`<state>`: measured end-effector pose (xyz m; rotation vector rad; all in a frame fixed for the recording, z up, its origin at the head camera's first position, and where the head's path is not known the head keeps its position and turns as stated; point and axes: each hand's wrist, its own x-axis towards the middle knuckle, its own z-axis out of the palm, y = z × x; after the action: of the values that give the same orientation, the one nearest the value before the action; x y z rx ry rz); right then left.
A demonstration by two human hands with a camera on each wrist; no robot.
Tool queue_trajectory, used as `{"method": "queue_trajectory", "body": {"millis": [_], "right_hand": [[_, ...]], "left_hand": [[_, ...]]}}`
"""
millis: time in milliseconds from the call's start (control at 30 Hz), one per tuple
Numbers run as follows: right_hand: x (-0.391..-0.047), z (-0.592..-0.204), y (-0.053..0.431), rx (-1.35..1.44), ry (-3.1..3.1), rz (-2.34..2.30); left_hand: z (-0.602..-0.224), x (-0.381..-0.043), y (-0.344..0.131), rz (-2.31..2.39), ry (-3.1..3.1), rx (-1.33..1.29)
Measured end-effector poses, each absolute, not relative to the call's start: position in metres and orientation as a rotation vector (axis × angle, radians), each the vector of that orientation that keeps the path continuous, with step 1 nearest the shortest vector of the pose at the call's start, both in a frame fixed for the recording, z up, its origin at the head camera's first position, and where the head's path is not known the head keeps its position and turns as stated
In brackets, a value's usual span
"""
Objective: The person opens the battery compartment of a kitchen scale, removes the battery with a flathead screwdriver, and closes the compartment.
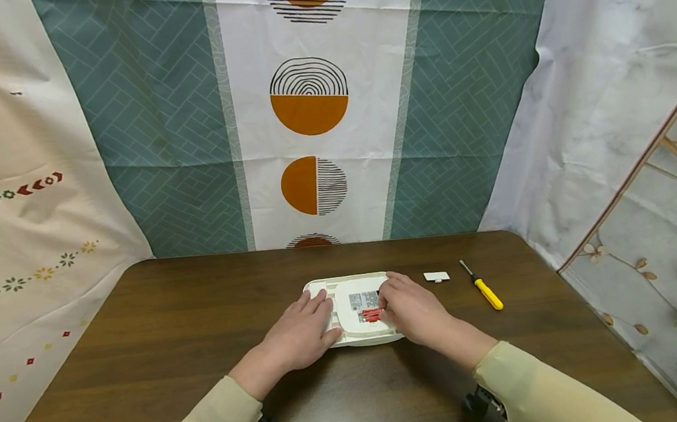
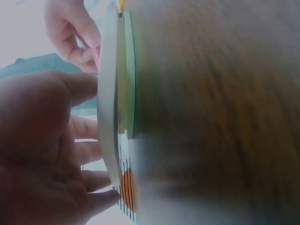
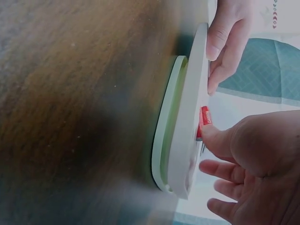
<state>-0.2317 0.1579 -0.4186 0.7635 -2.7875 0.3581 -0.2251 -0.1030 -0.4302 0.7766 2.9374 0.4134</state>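
A white flat device (image 1: pixel 347 288) with rounded corners lies with its labelled side up, and red batteries (image 1: pixel 371 316) show in its lower middle. My left hand (image 1: pixel 302 330) rests on the left part of the device, thumb and spread fingers touching it, as the left wrist view also shows. Over the right part is my right hand (image 1: pixel 415 310). In the right wrist view its thumb lies against the end of a red battery (image 3: pixel 205 119), the other fingers loosely bent; the index fingertip's contact is partly hidden. Beneath the device, a pale green rimmed part (image 3: pixel 167 126) shows.
A small white cover with a tab (image 1: pixel 436 276) lies right of the device on the brown wooden table (image 1: pixel 198 303). Farther right is a yellow-handled screwdriver (image 1: pixel 487 293). Patterned cloths (image 1: pixel 165 119) hang behind and at both sides.
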Motion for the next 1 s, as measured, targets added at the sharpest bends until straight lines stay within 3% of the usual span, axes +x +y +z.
{"method": "queue_trajectory", "body": {"millis": [1000], "right_hand": [[-0.224,-0.422,0.191,0.520,-2.708,0.302]], "left_hand": [[-0.429,-0.225,-0.104,0.411,2.939,0.796]]}}
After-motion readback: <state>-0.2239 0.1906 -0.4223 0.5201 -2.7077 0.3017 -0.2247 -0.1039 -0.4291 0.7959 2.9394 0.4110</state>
